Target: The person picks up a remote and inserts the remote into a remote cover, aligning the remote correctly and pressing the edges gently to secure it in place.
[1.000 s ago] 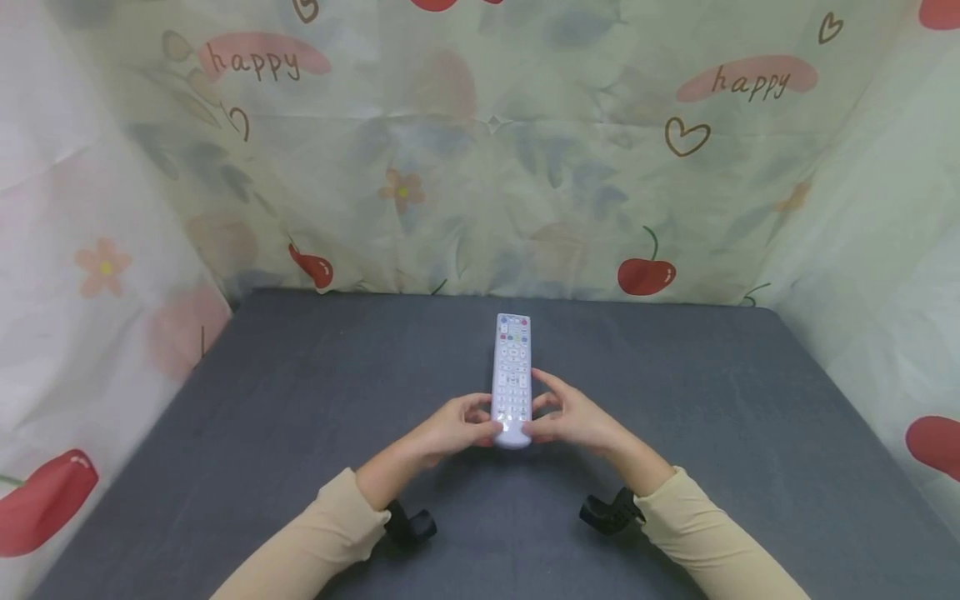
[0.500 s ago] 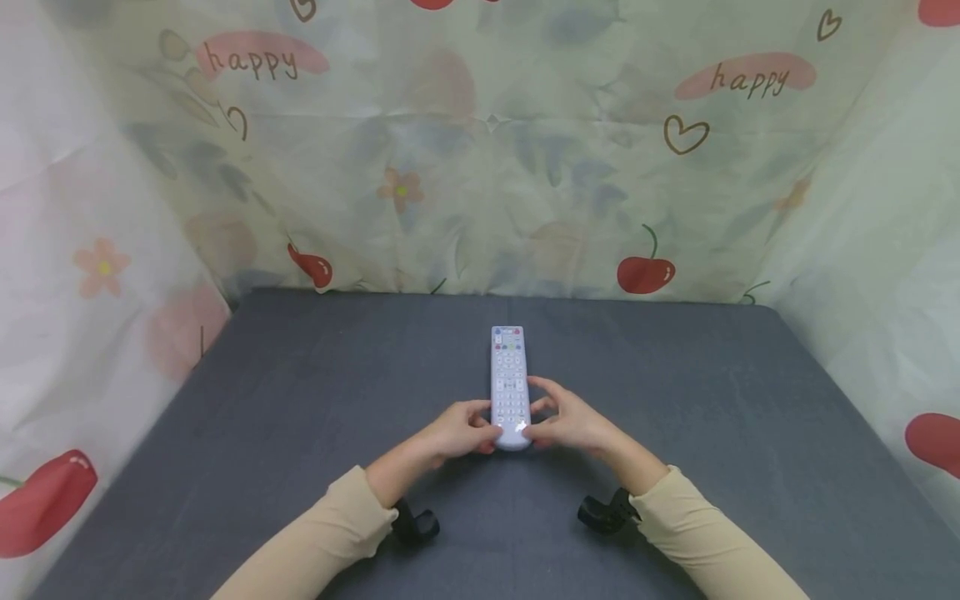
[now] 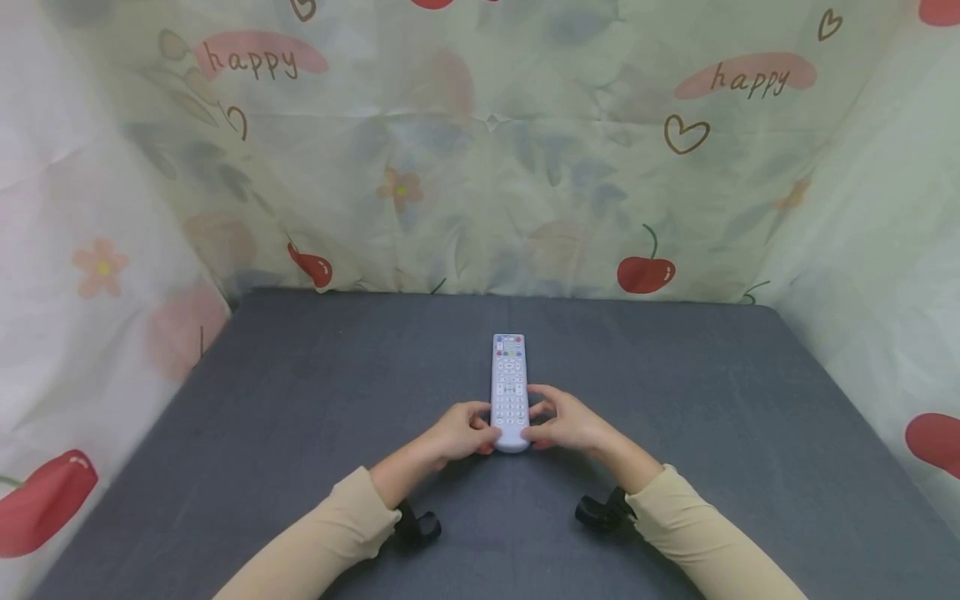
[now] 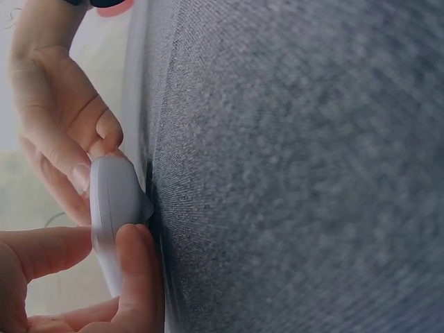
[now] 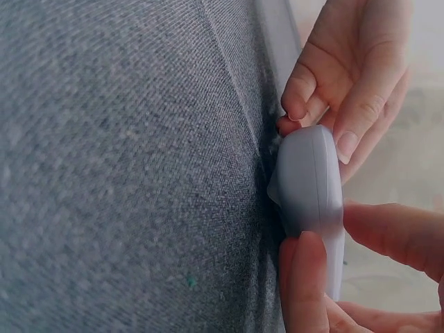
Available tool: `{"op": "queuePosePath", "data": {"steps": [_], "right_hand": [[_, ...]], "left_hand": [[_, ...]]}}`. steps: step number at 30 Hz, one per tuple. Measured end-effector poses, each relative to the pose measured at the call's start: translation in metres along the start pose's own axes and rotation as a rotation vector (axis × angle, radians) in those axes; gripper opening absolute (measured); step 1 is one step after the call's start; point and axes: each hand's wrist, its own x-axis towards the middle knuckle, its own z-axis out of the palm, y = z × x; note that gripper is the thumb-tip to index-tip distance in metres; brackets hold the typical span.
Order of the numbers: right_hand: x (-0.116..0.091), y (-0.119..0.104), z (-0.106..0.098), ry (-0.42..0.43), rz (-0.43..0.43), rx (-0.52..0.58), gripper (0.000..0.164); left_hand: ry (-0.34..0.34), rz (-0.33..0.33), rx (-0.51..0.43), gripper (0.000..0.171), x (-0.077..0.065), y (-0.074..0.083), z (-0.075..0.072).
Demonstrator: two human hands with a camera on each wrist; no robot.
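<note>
A white remote control lies lengthwise near the middle of the dark table, buttons up, its near end toward me. My left hand pinches its left edge near that end, thumb on top and fingers beneath. On the opposite edge my right hand does the same. In the left wrist view the near end of the remote shows close over the cloth, with thumb and fingers on either face. The right wrist view shows the remote held between both hands, its underside right at the table surface.
Dark grey cloth covers the table. A patterned curtain hangs behind it and along both sides. Black wrist camera mounts sit under both cuffs, low over the table.
The remote has come down toward the table, its far end dropping and turning slightly until it lies flatter. Both hands have lowered a little with it, keeping their hold.
</note>
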Motion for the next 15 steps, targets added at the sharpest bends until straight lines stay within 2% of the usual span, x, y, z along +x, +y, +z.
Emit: {"op": "queuePosePath", "data": {"steps": [8, 10, 15], "right_hand": [[-0.0004, 0.0031, -0.001, 0.002, -0.004, -0.018, 0.075], [-0.0004, 0.003, -0.0007, 0.008, -0.001, -0.024, 0.075], [0.0, 0.002, -0.0021, 0.015, 0.01, -0.04, 0.073]], "left_hand": [[0.011, 0.016, 0.022, 0.051, -0.0039, 0.0019, 0.0007], [-0.001, 0.041, 0.02, 0.053, -0.0024, -0.0013, -0.0006], [-0.012, 0.024, 0.024, 0.053, -0.0012, -0.0032, -0.0049]]}}
